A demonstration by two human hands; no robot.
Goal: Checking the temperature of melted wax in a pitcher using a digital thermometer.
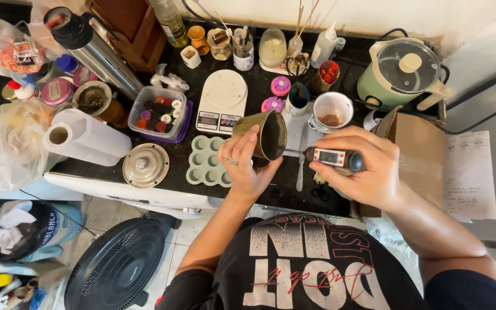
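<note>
Thermometer [334, 157] probe already sat inside the tilted metal pouring cup [262, 134], pinched in her right hand [363, 169]; left hand [242, 163] wrapped the cup. Beside that grip, silicone mould [206, 162] cavities looked unfilled.

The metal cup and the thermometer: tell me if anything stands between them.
Nothing visible does. The left hand holds the metal cup tilted, its mouth facing the right hand, which holds the digital thermometer. The thin probe runs straight into the cup's opening, above the black countertop beside the pale green silicone mould.
</note>
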